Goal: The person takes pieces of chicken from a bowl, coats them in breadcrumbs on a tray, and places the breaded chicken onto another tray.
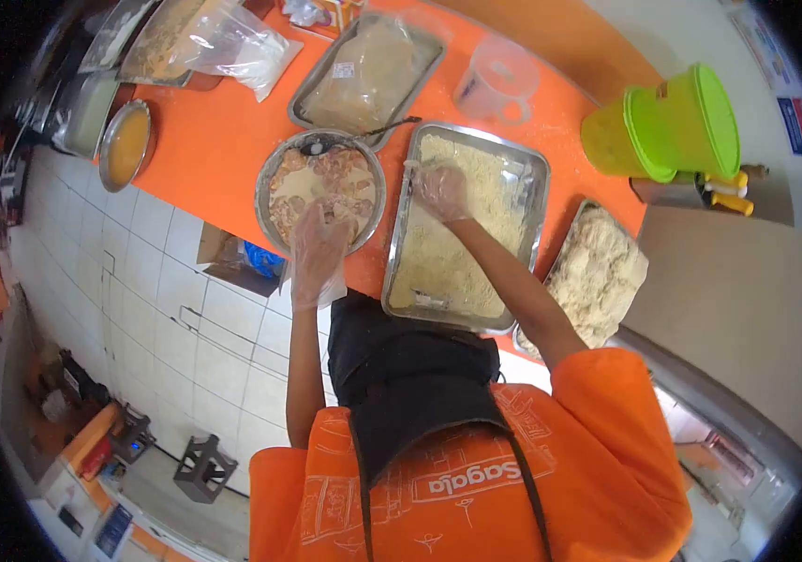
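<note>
My left hand (319, 245), in a clear plastic glove, reaches into a round metal bowl (259, 208). Its fingers are closed at the raw meat pieces (337, 169), which lie with patches of pale powder; what they grip is partly hidden. My right hand (442, 191), gloved too, is curled over the pale flour (452, 258) near the left side of a rectangular metal tray (542, 211). Whether anything lies inside its fingers does not show. A dark-handled utensil (387, 126) rests across the bowl's far rim.
Right of the flour stands a tray of coated pieces (598, 276). Behind are a tray with a bagged item (363, 75), a clear jug (499, 80) and green tubs (691, 122). A bowl of orange liquid (126, 145) sits at the left edge. Below is an open cardboard box (223, 258).
</note>
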A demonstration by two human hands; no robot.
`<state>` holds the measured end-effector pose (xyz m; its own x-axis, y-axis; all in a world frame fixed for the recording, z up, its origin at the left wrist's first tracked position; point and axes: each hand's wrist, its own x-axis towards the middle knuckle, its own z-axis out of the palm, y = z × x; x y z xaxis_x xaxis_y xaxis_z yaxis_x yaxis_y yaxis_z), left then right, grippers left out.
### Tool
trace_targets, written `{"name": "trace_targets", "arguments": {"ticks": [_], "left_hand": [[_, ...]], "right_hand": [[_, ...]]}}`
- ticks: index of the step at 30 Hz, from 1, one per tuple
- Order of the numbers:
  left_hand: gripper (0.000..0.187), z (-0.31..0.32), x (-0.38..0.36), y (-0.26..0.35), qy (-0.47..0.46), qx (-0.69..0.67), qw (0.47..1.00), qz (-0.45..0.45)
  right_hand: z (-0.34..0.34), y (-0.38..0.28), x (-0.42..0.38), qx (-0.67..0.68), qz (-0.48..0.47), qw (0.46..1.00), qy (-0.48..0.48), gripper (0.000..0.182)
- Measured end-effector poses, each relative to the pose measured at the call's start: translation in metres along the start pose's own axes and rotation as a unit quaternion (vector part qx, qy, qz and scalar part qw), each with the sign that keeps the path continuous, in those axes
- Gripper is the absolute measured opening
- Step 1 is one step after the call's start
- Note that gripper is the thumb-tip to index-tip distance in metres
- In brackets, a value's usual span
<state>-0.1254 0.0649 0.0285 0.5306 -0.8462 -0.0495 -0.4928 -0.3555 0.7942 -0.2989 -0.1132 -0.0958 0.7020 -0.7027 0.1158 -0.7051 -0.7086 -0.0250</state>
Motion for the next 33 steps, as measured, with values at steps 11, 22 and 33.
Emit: {"name": "trace_targets", "arguments": {"ticks": [11,22,33], "left_hand": [[0.044,-0.015,0.002,0.014,-0.048,0.066,0.996,0.033],[0.051,0.005,0.001,-0.005,-0.045,-0.014,0.999,0.02],[0.046,-0.009,-0.005,-0.012,-0.062,-0.008,0.998,0.008]], "right_hand": [[-0.042,0.015,-0.08,0.145,0.0,0.972,0.182,0.03],[-0.045,-0.034,-0.159,0.225,-0.175,0.957,0.054,0.044],[0.011,-0.043,-0.148,0.219,-0.051,0.974,-0.022,0.027]]}}
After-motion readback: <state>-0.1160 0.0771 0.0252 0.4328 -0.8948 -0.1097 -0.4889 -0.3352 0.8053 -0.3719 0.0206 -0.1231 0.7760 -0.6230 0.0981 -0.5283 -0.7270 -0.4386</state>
